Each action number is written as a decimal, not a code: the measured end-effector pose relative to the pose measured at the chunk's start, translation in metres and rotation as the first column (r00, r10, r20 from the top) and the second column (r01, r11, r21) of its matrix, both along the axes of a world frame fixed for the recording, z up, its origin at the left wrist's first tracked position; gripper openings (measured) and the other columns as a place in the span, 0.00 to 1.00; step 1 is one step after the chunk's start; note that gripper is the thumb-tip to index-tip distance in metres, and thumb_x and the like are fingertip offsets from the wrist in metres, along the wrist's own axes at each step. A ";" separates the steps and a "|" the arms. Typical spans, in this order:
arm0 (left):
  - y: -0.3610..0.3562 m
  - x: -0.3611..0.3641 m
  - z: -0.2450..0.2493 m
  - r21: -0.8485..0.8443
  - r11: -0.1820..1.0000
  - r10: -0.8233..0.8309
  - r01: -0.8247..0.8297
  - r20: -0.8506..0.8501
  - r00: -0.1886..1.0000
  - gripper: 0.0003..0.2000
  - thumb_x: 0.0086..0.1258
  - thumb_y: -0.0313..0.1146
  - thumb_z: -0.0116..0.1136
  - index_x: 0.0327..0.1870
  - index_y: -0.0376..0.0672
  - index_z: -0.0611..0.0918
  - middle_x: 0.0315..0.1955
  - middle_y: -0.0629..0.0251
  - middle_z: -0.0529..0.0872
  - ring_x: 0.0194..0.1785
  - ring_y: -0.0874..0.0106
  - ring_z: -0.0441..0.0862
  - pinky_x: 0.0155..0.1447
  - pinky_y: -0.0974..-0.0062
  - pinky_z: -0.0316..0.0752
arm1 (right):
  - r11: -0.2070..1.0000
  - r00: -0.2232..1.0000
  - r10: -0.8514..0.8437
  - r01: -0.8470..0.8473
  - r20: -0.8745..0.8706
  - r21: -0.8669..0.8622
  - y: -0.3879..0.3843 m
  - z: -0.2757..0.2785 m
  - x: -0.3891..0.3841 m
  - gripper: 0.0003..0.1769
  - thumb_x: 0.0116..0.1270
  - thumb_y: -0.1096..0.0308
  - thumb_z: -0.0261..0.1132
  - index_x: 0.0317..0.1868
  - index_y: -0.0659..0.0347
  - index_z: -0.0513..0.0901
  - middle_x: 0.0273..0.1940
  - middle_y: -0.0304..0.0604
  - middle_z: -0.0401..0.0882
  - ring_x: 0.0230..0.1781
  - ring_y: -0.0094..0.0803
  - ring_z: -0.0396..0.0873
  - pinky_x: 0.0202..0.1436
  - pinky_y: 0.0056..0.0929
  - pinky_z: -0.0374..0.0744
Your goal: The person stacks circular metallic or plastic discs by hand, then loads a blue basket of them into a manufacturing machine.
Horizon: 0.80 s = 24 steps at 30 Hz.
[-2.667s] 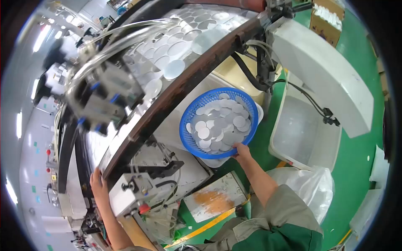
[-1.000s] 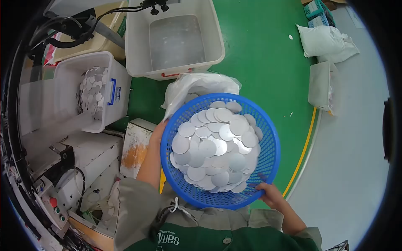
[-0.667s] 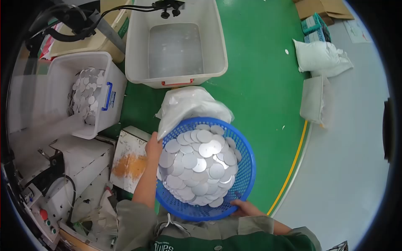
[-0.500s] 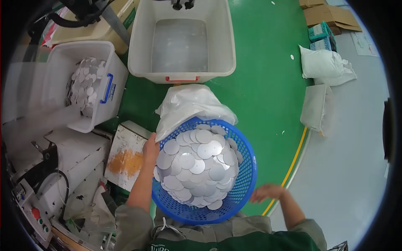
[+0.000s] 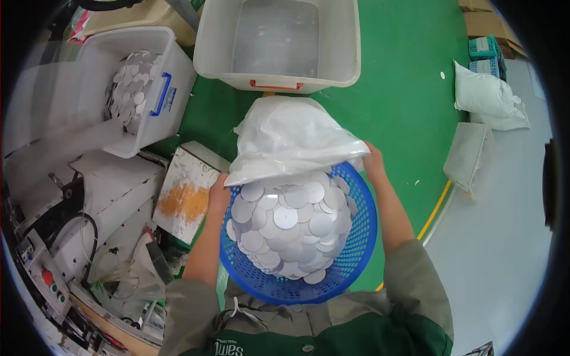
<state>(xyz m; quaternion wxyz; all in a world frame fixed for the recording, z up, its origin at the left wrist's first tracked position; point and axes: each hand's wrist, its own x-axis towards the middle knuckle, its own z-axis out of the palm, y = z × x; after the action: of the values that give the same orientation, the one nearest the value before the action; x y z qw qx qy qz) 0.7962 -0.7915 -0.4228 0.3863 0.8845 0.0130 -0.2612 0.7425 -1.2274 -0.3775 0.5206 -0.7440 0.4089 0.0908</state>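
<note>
A blue perforated plastic basket (image 5: 369, 252) rests in front of my body, heaped with round, flat silvery discs (image 5: 286, 218). Over its far rim lies a white plastic bag (image 5: 288, 133), its near edge stretched across the farthest discs. At the bag's left corner, my left hand (image 5: 218, 188) is closed on the plastic, beside the basket's left rim. My right hand (image 5: 373, 161) grips the opposite corner, just beyond the basket's right rim. The fingertips of both hands are partly hidden.
Beyond the bag stands a large whitish bin (image 5: 350, 68) with a red handle. A white bin (image 5: 169, 98) with more discs is at left, above a machine (image 5: 113, 196) and a rust-stained white box (image 5: 189, 193). White sacks (image 5: 487, 95) and a grey container (image 5: 466, 154) lie at right.
My right hand has moved from beside the basket up to the bag's right corner and closed on it. The bag's edge is now drawn wider across the far discs. The view has shifted.
</note>
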 end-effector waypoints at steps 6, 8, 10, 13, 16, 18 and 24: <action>0.050 -0.028 -0.001 -0.064 0.998 0.003 -0.017 -0.215 0.977 0.15 0.68 0.30 0.48 0.56 0.44 0.76 0.46 0.47 0.81 0.52 0.56 0.79 0.54 0.70 0.72 | 0.828 0.874 0.487 -0.461 0.000 -0.319 0.014 0.027 -0.078 0.21 0.57 0.78 0.53 0.51 0.56 0.78 0.48 0.55 0.75 0.48 0.51 0.74 0.51 0.37 0.74; 0.066 -0.048 -0.004 -0.073 0.997 0.010 -0.027 -0.219 0.976 0.17 0.69 0.31 0.49 0.58 0.45 0.75 0.48 0.47 0.81 0.53 0.59 0.79 0.56 0.71 0.71 | 0.811 0.856 0.512 -0.508 -0.066 -0.292 0.023 0.035 -0.087 0.23 0.57 0.78 0.52 0.53 0.54 0.78 0.47 0.56 0.76 0.47 0.52 0.75 0.51 0.38 0.74; 0.070 -0.059 -0.005 -0.092 0.971 0.178 -0.219 -0.326 0.929 0.18 0.69 0.33 0.50 0.60 0.46 0.74 0.51 0.50 0.80 0.55 0.66 0.78 0.59 0.74 0.69 | 0.782 0.810 0.544 -0.584 -0.220 -0.216 0.031 0.049 -0.084 0.27 0.57 0.79 0.49 0.57 0.49 0.75 0.46 0.58 0.78 0.47 0.55 0.75 0.52 0.42 0.74; 0.049 -0.048 0.010 -0.131 0.918 0.312 -0.376 -0.350 0.883 0.18 0.70 0.33 0.49 0.60 0.45 0.75 0.54 0.53 0.79 0.59 0.68 0.74 0.63 0.76 0.65 | 0.698 0.748 0.589 -0.661 -0.305 -0.274 0.031 0.045 -0.072 0.25 0.61 0.76 0.47 0.58 0.49 0.73 0.48 0.60 0.77 0.48 0.56 0.76 0.52 0.46 0.74; 0.038 -0.024 -0.010 -0.195 0.963 0.147 -0.186 -0.199 0.969 0.18 0.70 0.31 0.48 0.61 0.45 0.74 0.56 0.54 0.78 0.60 0.68 0.73 0.63 0.76 0.64 | 0.622 0.685 0.602 -0.724 -0.409 -0.298 0.006 0.025 -0.041 0.22 0.63 0.73 0.47 0.57 0.51 0.74 0.48 0.59 0.78 0.48 0.56 0.76 0.52 0.47 0.74; 0.022 -0.010 -0.002 -0.299 0.899 0.221 -0.321 -0.322 0.921 0.20 0.70 0.30 0.48 0.63 0.44 0.72 0.55 0.56 0.78 0.59 0.70 0.73 0.63 0.76 0.64 | 0.584 0.643 0.643 -0.763 -0.416 -0.277 -0.020 0.016 -0.014 0.19 0.64 0.70 0.50 0.55 0.54 0.75 0.47 0.60 0.78 0.48 0.55 0.77 0.52 0.45 0.75; -0.012 -0.022 0.008 -0.477 0.665 0.294 -0.575 -0.540 0.788 0.17 0.71 0.29 0.49 0.59 0.41 0.75 0.55 0.63 0.78 0.58 0.73 0.73 0.61 0.77 0.65 | 0.401 0.362 0.796 -0.916 -0.485 -0.025 -0.056 0.025 0.040 0.18 0.65 0.65 0.52 0.53 0.59 0.77 0.43 0.56 0.81 0.35 0.44 0.82 0.35 0.38 0.82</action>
<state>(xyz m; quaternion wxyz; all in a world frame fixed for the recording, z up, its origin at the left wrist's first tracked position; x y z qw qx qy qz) 0.7746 -0.8035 -0.4148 0.6938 0.5990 0.2252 -0.3304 0.7828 -1.2833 -0.3521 0.1820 -0.8780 0.0592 0.4388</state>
